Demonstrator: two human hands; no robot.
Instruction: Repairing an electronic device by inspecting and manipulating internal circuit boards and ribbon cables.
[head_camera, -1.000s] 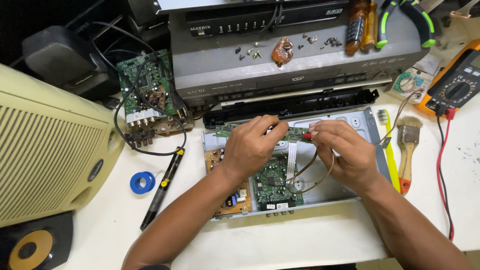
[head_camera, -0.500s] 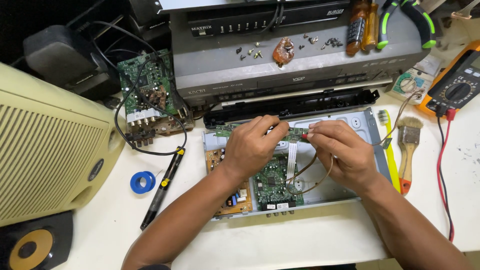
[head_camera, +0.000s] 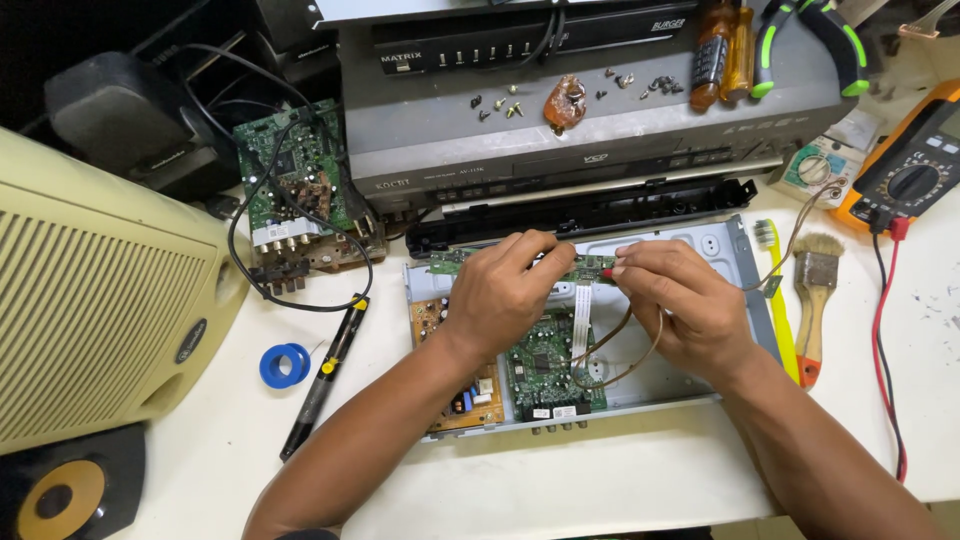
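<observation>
Already opened: the player chassis (head_camera: 735, 300) lies lidless near the front edge of the bench, its green main board (head_camera: 545, 365) and tan power board (head_camera: 470, 395) bare.
Front panel: off — the black strip (head_camera: 590, 212) rests along the chassis's far edge, against the grey deck (head_camera: 600, 140) behind.
Screws: out, scattered on top of that deck (head_camera: 500, 105).
Left hand (head_camera: 500, 295): curled, fingertips pinching the narrow green board (head_camera: 590, 265) from its left side.
Right hand (head_camera: 680, 300): thumb and forefinger pinched on the same strip's right end.
Narrow board: held just above the chassis's far edge, white ribbon cable (head_camera: 581, 320) hanging to the main board — not seated, by the look of it.
Left undone: panel, lid and screws all off.
Bench extras: soldering iron (head_camera: 320, 380) and blue tape roll (head_camera: 284, 365) toward the left, brush (head_camera: 815, 300) and multimeter (head_camera: 910, 170) toward the right.
</observation>
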